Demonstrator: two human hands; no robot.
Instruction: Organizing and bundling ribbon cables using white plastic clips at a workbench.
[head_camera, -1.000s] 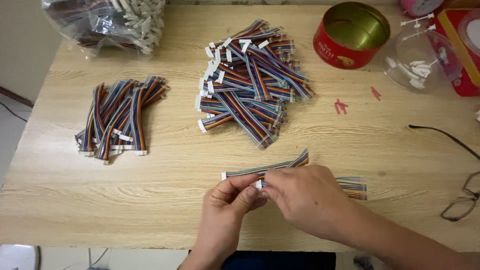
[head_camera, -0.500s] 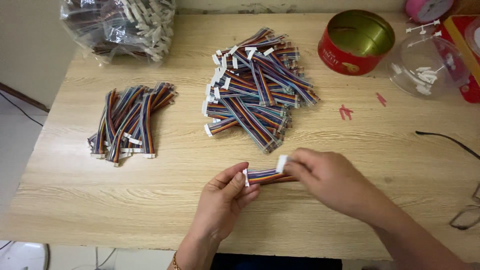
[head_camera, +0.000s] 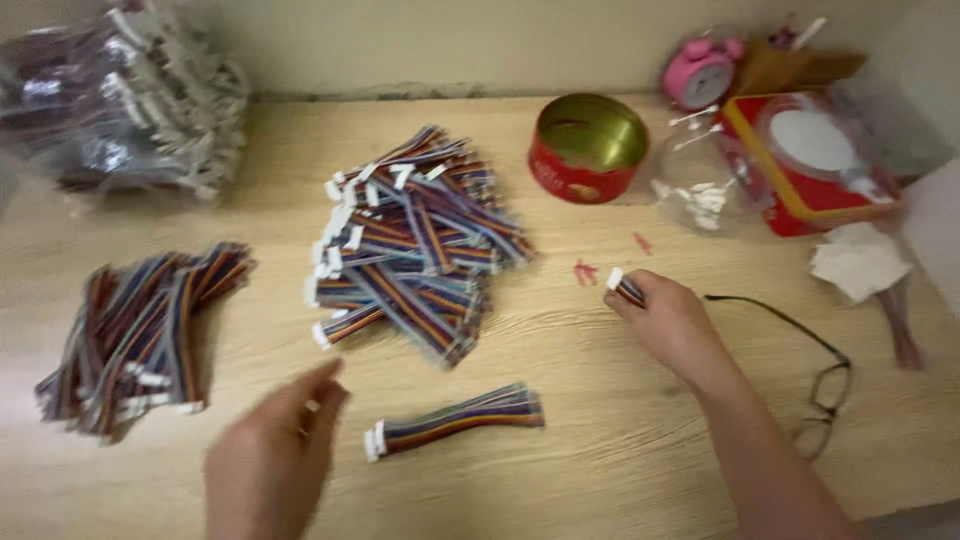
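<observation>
My right hand (head_camera: 668, 320) is closed around a short rainbow ribbon cable piece (head_camera: 625, 288) whose white connector sticks out above the fingers. It hovers over the wooden table (head_camera: 620, 420), right of the middle. My left hand (head_camera: 275, 450) is blurred at the lower left, fingers loosely together, holding nothing that I can see. A single rainbow ribbon cable (head_camera: 455, 420) with a white plug lies flat on the table between the hands. A big loose pile of ribbon cables (head_camera: 410, 245) sits behind it.
A second cable stack (head_camera: 135, 335) lies at the left. A clear bag of cables (head_camera: 120, 95) is at the back left. A red tin (head_camera: 588, 148), a clear tub (head_camera: 700, 185), a pink alarm clock (head_camera: 698, 72), a red box (head_camera: 810, 165) and glasses (head_camera: 820, 375) are on the right.
The hands have come apart. One cable now lies on the table; my right hand moved right and up with a piece, my left hand dropped to the lower left. The camera tilted up.
</observation>
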